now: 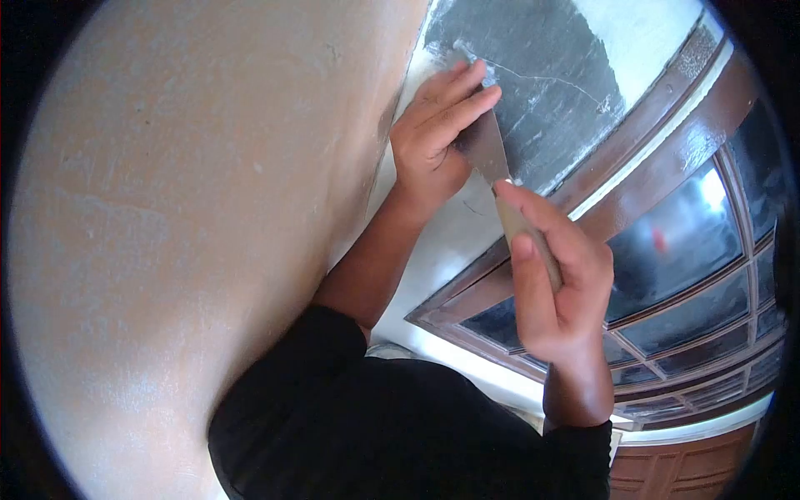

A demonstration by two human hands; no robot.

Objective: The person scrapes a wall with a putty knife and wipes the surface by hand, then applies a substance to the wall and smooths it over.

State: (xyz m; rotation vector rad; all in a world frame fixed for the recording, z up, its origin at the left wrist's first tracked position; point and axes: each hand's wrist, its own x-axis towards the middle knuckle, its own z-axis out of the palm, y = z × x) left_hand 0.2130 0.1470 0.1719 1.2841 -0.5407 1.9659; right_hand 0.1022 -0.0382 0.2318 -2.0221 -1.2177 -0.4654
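My right hand [567, 283] is wrapped around the pale handle of a putty knife [487, 150], with the thumb and index finger lying along it. The metal blade points up toward a dark grey patch [550, 75] on the white wall. My left hand [437, 125] is at the blade's far end, its fingers stretched out and overlapping the blade. Those fingers partly hide the blade's tip. Thin cracks and whitish smears run across the grey patch near the fingertips.
To the left rises a beige wall [192, 183] with a mottled surface, close to my left arm. A brown wooden frame [633, 125] borders the patch, with glass panes [675, 242] at the right. Brown wooden panels [692, 467] show at the lower right.
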